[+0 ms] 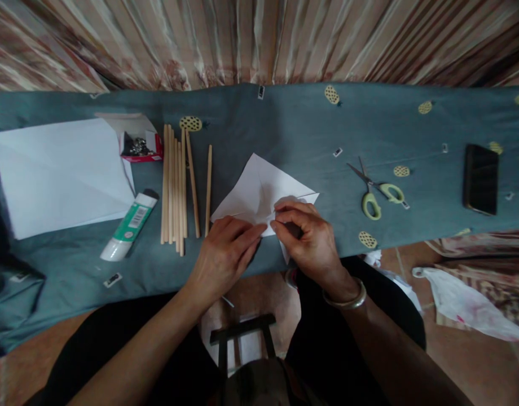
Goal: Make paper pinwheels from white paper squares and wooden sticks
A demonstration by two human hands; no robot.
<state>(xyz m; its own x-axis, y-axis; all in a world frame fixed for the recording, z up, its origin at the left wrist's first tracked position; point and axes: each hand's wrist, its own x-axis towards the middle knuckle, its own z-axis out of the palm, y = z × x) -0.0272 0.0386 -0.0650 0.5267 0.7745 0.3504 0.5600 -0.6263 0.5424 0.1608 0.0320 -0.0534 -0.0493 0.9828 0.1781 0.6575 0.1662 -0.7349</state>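
Observation:
A white sheet of paper (pixel 259 177) with creases lies near the front edge of the table, a corner pointing away from me. My left hand (pixel 224 251) rests over its near left side, fingers together and tips on the paper by the middle; its thumb is hidden. With thumb and forefinger, my right hand (pixel 308 234) pinches a folded part of the same paper close to the left fingertips. A narrow flap of paper hangs down beneath the right hand. Just left of the paper lies a single wooden stick (pixel 209 189).
Several wooden sticks (pixel 174 186), a glue tube (pixel 130 226), a red box of metal pins (pixel 141 146) and white sheets (pixel 60 175) lie left. Green-handled scissors (pixel 372 186) and a phone (pixel 480 179) lie right on the teal tablecloth (pixel 293 124). A plastic bag (pixel 471 301) is on the floor.

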